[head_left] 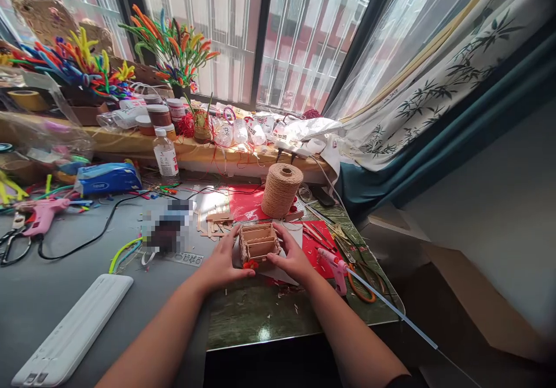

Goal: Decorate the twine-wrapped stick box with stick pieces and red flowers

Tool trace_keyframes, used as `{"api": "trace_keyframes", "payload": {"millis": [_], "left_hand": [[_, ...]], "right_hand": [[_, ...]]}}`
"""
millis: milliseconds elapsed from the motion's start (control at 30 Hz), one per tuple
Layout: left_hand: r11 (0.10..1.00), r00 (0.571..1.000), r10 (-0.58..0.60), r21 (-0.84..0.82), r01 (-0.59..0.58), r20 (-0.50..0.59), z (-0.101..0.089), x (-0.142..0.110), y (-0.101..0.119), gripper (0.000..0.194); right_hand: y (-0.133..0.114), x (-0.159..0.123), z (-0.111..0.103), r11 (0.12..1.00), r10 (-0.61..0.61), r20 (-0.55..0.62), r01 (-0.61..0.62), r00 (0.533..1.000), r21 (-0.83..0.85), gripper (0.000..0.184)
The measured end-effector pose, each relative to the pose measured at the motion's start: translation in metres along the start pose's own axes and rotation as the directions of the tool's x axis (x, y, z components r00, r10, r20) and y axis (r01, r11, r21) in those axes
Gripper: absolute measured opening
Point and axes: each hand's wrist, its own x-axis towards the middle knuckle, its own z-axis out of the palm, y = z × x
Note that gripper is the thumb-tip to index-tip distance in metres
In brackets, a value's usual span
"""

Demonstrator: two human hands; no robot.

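Between my two hands is a small wooden-stick box [259,243] with dividers inside and twine-like trim along its edges. My left hand [223,265] is closed around its left side, thumb along the front. On the right side, my right hand [293,257] grips it with the thumb at the front corner. A small red-orange piece [250,265] shows at the box's lower front, near my left thumb. White paper [278,272] lies partly under the box. Just behind stands a large spool of twine [282,191].
A pink glue gun [334,265] with a long glue stick lies at right, beside orange-handled scissors [362,289]. Loose wooden strips [212,224] lie behind my left hand. Another pink glue gun [46,213], a white power strip [73,330] and a bottle [165,156] are at left.
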Motion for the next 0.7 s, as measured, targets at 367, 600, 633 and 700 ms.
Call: {"api": "trace_keyframes", "payload": {"millis": [367, 600, 633, 700], "left_hand": [[0.997, 0.998, 0.060, 0.048, -0.060, 0.004, -0.004, -0.002, 0.007, 0.123], [0.994, 0.993, 0.112, 0.005, -0.112, -0.034, -0.006, -0.002, 0.016, 0.117], [0.994, 0.994, 0.108, -0.008, -0.108, -0.031, -0.005, -0.001, 0.016, 0.115], [0.994, 0.994, 0.103, -0.033, -0.104, -0.026, -0.002, 0.000, 0.016, 0.111]], "right_hand": [[-0.010, -0.026, 0.012, 0.855, -0.329, -0.125, 0.239, 0.936, -0.460, 0.056], [0.001, -0.054, 0.041, 0.755, -0.312, 0.082, 0.300, 0.946, -0.583, 0.014], [0.004, -0.053, 0.044, 0.764, -0.311, 0.054, 0.283, 0.949, -0.579, 0.012], [0.008, -0.050, 0.046, 0.786, -0.312, -0.013, 0.250, 0.950, -0.566, 0.011]]}}
